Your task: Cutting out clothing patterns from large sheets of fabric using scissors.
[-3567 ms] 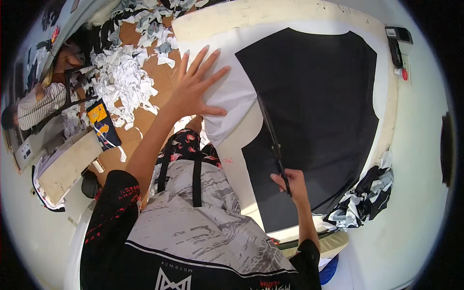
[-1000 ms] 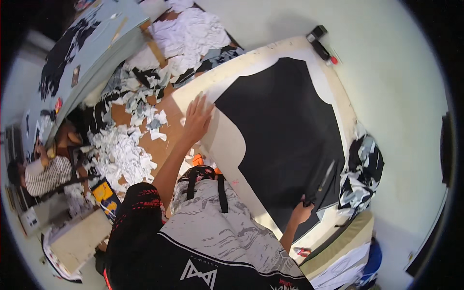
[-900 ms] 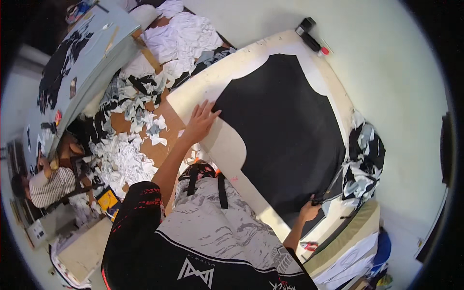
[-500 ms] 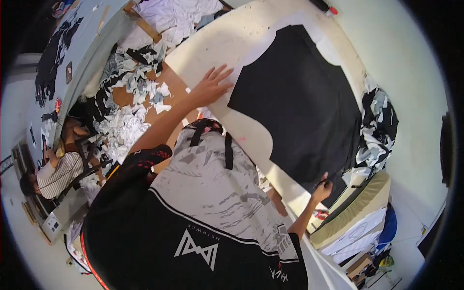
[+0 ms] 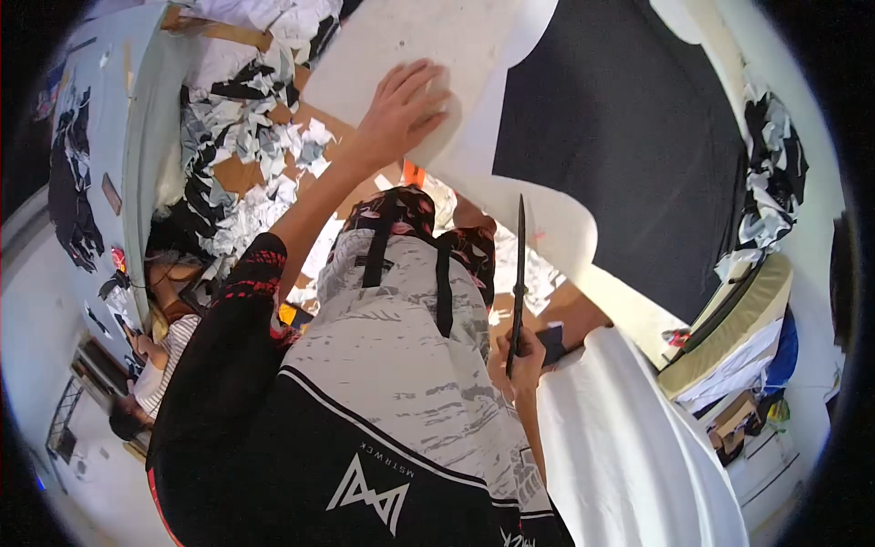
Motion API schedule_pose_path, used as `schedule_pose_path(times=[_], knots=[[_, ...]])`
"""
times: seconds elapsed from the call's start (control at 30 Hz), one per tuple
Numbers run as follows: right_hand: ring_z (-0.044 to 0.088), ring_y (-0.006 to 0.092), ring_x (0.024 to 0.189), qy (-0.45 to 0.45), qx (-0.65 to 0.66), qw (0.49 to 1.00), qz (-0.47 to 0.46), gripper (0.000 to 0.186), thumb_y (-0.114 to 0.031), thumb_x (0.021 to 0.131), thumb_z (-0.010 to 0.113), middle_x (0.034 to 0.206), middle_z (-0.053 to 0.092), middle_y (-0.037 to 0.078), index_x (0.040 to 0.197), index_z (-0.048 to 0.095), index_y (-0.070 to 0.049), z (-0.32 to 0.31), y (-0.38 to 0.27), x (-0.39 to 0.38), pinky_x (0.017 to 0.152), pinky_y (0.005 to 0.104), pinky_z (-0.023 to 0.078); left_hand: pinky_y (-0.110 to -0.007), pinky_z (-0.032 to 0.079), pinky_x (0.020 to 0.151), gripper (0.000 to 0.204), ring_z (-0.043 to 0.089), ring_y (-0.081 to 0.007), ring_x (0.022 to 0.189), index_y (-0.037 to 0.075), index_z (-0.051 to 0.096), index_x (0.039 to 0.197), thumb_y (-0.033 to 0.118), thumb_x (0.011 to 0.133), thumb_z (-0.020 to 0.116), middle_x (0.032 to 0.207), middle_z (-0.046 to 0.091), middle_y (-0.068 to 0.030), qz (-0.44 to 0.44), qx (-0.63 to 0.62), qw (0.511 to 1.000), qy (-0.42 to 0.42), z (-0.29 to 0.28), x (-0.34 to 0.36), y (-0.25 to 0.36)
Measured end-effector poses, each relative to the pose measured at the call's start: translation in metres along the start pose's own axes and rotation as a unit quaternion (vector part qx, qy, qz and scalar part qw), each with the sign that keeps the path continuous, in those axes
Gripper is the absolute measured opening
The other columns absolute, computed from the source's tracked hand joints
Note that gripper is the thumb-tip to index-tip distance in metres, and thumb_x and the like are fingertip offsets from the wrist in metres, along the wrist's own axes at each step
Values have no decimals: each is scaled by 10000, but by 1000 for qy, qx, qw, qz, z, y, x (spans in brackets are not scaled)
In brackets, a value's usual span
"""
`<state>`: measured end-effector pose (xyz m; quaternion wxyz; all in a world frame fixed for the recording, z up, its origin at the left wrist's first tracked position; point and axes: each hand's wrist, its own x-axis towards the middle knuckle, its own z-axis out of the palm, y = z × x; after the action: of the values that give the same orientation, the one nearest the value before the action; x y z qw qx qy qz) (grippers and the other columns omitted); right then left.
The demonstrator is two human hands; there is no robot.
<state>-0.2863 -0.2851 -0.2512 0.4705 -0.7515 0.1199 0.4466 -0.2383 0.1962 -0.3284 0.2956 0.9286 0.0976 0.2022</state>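
Ahead-right of the right hand [image 5: 523,354], black fabric [image 5: 620,155] lies flat; near curved edge looks cut, the rest I can't tell. That hand grips scissors [image 5: 519,283] clear of the cloth; left hand [image 5: 401,114], empty, fingers slightly apart, is over the tabletop [image 5: 351,66].

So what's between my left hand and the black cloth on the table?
In the head view, a strip of white material borders the black cloth on the side toward your left hand, over the pale tabletop. No tool lies there.
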Motion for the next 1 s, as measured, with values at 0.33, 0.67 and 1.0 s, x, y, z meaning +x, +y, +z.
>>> schedule_pose_path(times=[0.33, 0.67, 1.0], knots=[[552, 75, 689, -172, 102, 979, 28, 271, -266, 941, 769, 750, 577, -25, 922, 632, -32, 16, -12, 66, 616, 247, 409, -603, 199, 1246, 638, 288, -328, 1562, 342, 543, 1538, 590, 961, 651, 1672, 357, -92, 46, 169, 976, -127, 53, 13, 27], [561, 106, 725, -127, 104, 986, 15, 375, -381, 981, 736, 796, 576, 9, 943, 615, -28, 45, -13, 81, 674, 272, 433, -653, 119, 1250, 737, 200, -351, 1596, 426, 514, 1547, 710, 884, 664, 1721, 263, -102, 57, 136, 974, -172, 63, 17, 41], [538, 101, 674, -139, 92, 986, 28, 429, -422, 1003, 688, 757, 558, 14, 911, 607, -12, 42, -33, 91, 636, 265, 414, -620, 351, 1174, 597, 462, -429, 1432, 85, 601, 1454, 482, 1010, 637, 1504, 520, -249, 196, 80, 977, 3, 72, 32, 40]])
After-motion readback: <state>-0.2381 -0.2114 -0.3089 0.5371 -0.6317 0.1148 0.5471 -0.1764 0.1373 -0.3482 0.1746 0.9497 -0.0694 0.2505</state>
